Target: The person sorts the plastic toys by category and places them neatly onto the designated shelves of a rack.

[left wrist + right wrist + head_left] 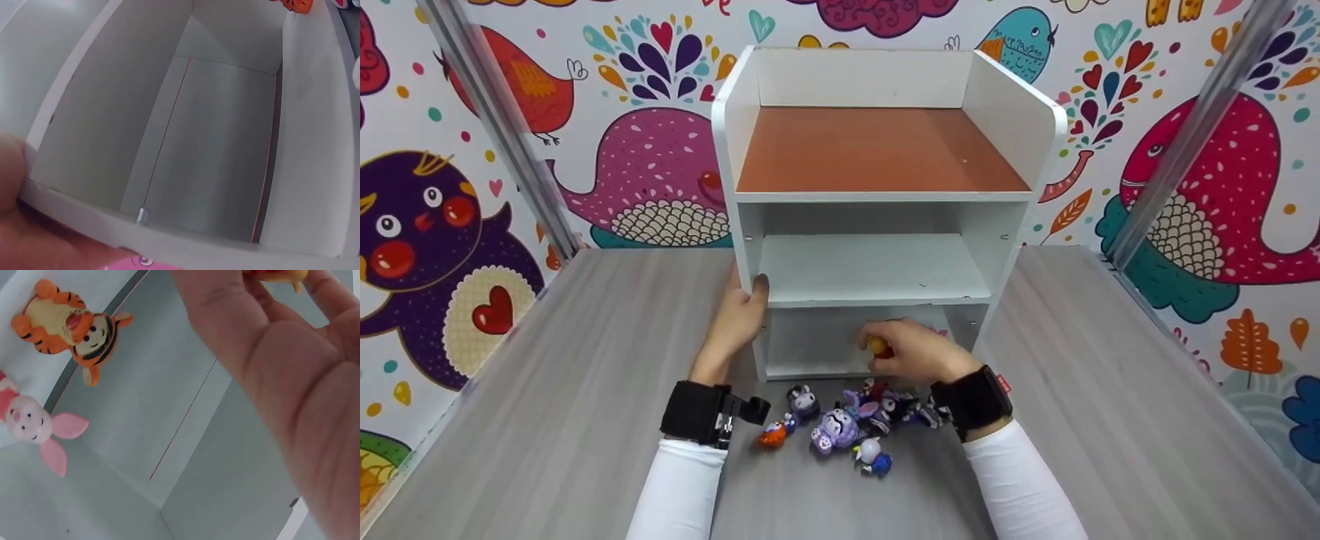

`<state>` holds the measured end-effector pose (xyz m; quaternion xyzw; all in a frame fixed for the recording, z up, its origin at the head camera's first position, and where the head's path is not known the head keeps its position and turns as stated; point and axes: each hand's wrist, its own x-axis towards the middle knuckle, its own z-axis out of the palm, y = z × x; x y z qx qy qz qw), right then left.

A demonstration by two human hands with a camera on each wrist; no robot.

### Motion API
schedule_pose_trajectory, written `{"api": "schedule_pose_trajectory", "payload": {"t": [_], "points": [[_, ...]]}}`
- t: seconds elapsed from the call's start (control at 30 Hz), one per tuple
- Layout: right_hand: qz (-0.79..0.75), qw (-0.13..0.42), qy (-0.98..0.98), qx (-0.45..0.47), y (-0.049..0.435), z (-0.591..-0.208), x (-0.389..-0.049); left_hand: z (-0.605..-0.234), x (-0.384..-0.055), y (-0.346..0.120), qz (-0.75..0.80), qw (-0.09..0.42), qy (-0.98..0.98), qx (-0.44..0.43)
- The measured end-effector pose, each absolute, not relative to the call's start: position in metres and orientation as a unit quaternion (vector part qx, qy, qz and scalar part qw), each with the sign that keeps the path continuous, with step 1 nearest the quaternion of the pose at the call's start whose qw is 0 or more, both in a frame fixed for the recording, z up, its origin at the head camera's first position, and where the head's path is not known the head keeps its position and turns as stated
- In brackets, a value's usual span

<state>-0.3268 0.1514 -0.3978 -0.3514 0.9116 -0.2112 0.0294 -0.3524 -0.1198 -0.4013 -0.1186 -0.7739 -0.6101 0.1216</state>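
A white shelf unit (1020,135) stands upright with a brown top board. My left hand (739,319) grips the front edge of its left side panel, thumb on the inner side. In front of the bottom compartment, my right hand (919,351) pinches a yellow and red toy figurine (879,346), mostly hidden by the fingers. The right wrist view shows an orange striped tiger figurine (67,323) and a pink piglet figurine (28,419) upright in the bottom compartment, side by side. Their feet are partly out of sight.
Several small figurines lie on the grey wood-look surface (607,420) before the unit, among them a lilac one (836,430), an orange one (772,435) and a white and blue one (874,457). Behind are cartoon-printed walls (652,165) and a metal post (1177,142).
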Motion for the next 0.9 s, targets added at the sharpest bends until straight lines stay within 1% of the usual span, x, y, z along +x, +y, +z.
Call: {"api": "schedule_pose_trajectory", "payload": {"t": [0.2,0.47,0.73,0.9], "points": [[-0.243,0.009,0.908,-0.342,0.1538,-0.3987,-0.3287,-0.4023,-0.3526,-0.1211,-0.611,0.115,-0.775,-0.114],[-0.250,0.005,0.912,-0.325,0.1544,-0.3977,-0.3297,-0.4005,-0.3525,-0.1198,-0.614,0.124,-0.771,-0.114],[-0.249,0.030,0.928,-0.275,0.1523,-0.3963,-0.3282,-0.4004,-0.3527,-0.1196,-0.614,0.122,-0.771,-0.114],[-0.238,0.014,0.923,-0.303,0.1531,-0.3974,-0.3298,-0.4005,-0.3532,-0.1197,-0.612,0.129,-0.771,-0.123]]}}
